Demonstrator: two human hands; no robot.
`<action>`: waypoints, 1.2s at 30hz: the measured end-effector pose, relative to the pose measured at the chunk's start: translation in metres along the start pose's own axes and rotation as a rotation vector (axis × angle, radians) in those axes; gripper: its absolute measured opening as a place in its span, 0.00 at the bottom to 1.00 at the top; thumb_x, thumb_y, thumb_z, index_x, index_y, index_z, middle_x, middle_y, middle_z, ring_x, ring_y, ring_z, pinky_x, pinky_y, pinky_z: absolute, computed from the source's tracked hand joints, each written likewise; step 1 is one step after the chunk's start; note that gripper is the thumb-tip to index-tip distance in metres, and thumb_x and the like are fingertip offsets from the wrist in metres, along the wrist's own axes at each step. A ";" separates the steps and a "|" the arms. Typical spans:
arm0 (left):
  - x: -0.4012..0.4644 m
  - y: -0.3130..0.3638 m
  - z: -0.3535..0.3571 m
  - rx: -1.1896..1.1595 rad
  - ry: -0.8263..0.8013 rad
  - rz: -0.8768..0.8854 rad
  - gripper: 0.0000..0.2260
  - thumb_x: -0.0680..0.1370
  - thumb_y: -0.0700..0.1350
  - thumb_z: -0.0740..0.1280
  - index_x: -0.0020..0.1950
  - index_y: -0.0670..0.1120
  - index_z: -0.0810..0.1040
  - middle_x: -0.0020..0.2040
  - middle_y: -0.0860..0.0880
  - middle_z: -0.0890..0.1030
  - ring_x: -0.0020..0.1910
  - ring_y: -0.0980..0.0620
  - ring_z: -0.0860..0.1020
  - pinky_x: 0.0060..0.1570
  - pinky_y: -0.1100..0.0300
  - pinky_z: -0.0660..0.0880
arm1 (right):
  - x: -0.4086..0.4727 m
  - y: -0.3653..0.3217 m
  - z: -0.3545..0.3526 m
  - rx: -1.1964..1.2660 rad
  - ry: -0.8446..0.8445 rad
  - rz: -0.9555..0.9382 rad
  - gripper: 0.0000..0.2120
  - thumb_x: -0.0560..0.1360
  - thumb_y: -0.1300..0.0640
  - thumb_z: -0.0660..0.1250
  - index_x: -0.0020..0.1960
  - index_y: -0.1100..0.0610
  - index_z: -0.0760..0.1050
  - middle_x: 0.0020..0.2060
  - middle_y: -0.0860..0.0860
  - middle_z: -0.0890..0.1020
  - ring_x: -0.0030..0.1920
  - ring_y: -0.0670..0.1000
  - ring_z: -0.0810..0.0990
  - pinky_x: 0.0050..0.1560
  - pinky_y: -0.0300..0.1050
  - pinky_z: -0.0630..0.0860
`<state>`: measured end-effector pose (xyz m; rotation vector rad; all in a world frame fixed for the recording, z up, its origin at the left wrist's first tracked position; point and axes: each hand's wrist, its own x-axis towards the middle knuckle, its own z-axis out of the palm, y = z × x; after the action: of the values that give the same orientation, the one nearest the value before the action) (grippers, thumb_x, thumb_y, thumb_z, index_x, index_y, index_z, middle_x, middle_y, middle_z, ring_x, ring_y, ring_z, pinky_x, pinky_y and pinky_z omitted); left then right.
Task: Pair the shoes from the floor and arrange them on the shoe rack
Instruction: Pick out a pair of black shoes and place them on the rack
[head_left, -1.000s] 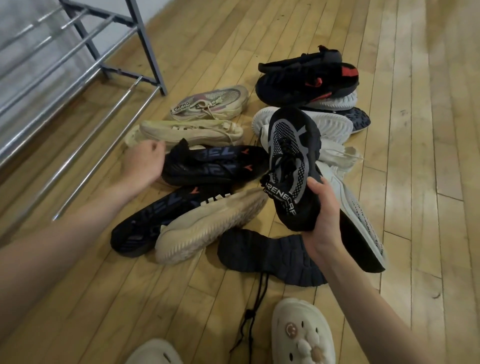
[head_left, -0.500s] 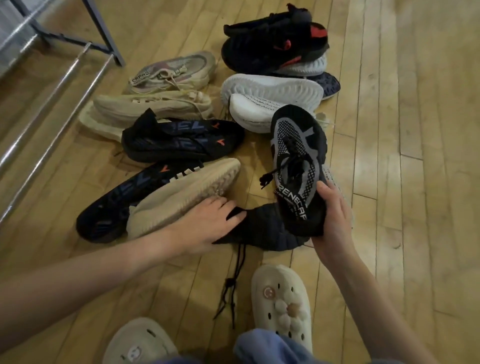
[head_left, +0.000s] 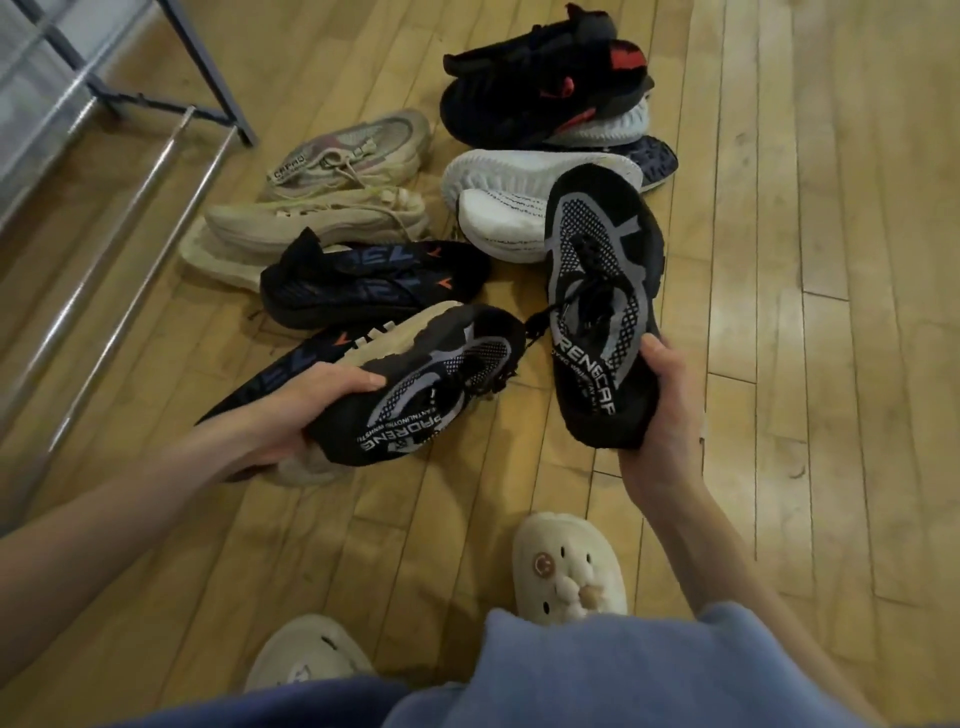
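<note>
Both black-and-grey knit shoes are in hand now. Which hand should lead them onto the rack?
Probably the left hand: it grips its black-and-grey shoe on the side where the shoe rack stands. The right hand is farther away.

Wooden floor (head_left: 779, 364) under heaped shoes (head_left: 374, 283) and shoe rack (head_left: 156, 93).

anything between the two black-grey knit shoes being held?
Head view: only bare wood floor and dangling black laces separate the left hand's shoe from the right hand's shoe.
</note>
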<state>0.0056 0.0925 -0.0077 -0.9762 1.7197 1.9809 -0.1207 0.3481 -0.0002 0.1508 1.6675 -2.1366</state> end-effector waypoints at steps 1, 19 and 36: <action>-0.002 -0.002 -0.002 -0.027 0.004 -0.013 0.32 0.55 0.58 0.74 0.53 0.42 0.82 0.51 0.37 0.84 0.49 0.40 0.81 0.57 0.46 0.74 | 0.000 0.003 0.003 -0.006 0.022 0.007 0.35 0.68 0.44 0.68 0.69 0.62 0.71 0.62 0.64 0.77 0.64 0.64 0.76 0.62 0.60 0.73; -0.023 -0.021 -0.031 -0.497 -0.092 0.220 0.23 0.75 0.50 0.65 0.66 0.38 0.75 0.66 0.34 0.75 0.66 0.35 0.73 0.62 0.45 0.74 | 0.011 0.023 0.037 0.065 -0.163 0.173 0.28 0.67 0.59 0.61 0.67 0.59 0.70 0.52 0.54 0.82 0.51 0.55 0.81 0.45 0.48 0.81; -0.089 -0.088 -0.101 -1.047 0.740 0.402 0.16 0.80 0.45 0.60 0.68 0.45 0.72 0.63 0.46 0.80 0.61 0.48 0.79 0.52 0.52 0.81 | 0.035 0.070 0.265 -0.399 -0.806 0.207 0.12 0.79 0.59 0.63 0.61 0.61 0.77 0.50 0.54 0.86 0.51 0.53 0.85 0.52 0.51 0.82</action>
<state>0.1532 0.0299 -0.0143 -2.0068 1.0834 3.1650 -0.0801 0.0752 -0.0026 -0.5566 1.4394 -1.3798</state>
